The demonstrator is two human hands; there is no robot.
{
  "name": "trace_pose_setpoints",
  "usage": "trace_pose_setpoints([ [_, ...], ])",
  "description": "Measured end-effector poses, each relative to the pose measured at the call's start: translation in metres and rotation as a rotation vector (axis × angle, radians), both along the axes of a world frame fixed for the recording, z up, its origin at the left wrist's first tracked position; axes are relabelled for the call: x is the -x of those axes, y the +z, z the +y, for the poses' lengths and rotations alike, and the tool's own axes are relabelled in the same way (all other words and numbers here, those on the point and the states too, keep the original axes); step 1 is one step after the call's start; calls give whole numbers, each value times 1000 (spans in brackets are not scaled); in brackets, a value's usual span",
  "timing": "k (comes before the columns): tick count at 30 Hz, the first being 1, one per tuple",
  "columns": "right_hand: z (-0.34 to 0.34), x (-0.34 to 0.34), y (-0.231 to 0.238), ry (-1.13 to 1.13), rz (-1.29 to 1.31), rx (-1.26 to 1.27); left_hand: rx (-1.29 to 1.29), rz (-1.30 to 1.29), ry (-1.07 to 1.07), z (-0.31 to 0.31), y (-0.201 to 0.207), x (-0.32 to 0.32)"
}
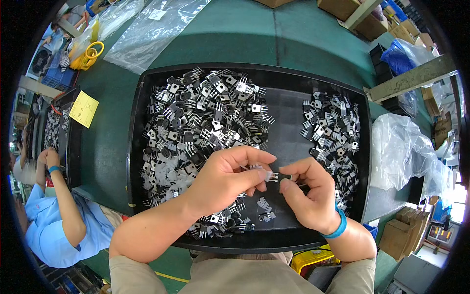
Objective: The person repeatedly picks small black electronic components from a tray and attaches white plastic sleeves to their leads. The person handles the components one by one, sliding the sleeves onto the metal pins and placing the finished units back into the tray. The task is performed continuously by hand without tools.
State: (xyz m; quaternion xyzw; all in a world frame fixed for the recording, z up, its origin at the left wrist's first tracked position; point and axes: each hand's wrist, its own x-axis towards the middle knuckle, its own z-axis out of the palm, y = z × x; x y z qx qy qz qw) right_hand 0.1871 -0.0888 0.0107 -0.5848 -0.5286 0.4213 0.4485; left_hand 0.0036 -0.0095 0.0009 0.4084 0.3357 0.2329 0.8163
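My left hand (227, 171) is closed over the black tray (133, 147), pinching small translucent white plastic pieces (265, 172) between thumb and fingers. Facing it, my right hand (312, 198), with a blue band at the wrist, pinches a small black three-legged transistor (284, 177). Thin metal legs bridge the small gap between the fingertips; whether they sit inside the plastic cannot be made out. A large heap of loose transistors (205, 112) fills the tray's left side. White plastic pieces (166, 171) lie on that heap beside my left forearm. A smaller heap of transistors (330, 127) lies along the right side.
The tray rests on a green tabletop (245, 29). Clear plastic bags lie at the far left (156, 34) and right (404, 152). A metal post (411, 78) stands at right. At left, a person in a blue shirt (63, 220) works by another black tray (73, 142) bearing a yellow label (84, 109).
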Motion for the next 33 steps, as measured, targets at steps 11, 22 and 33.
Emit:
trace_pose_setpoints([
  [11,2,-5,0,72,-9,-17,62,29,-34,4,7,3],
  [22,3,-5,-6,194,11,-4,-37,147,-143,0,2,4],
  [33,5,-2,-7,217,146,113,-100,144,-161,-2,1,3],
])
